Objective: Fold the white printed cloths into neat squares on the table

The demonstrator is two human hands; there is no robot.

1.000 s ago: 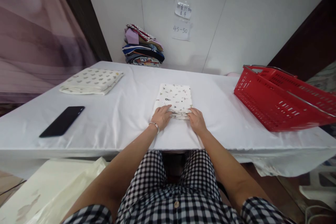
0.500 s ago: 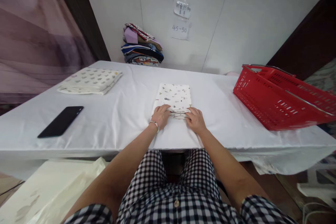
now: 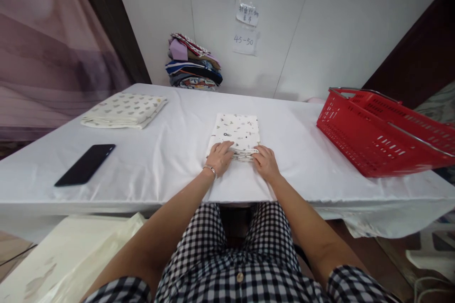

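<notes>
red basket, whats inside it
Nothing shows inside the red basket: only its slotted far wall and metal handle are visible. The near wall hides the bottom, so something flat could lie there.

- Left hand (image 3: 219,157) lies palm down, fingers spread forward, bracelet at the wrist.
- Right hand (image 3: 266,163) lies palm down alongside, fingers slightly curled.
- Both forearms reach forward, converging.

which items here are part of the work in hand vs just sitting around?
In hand:
left hand
right hand
folded patterned cloth, near edge under both hands

Lying about:
black phone
second folded cloth
red basket
stack of fabrics
</notes>
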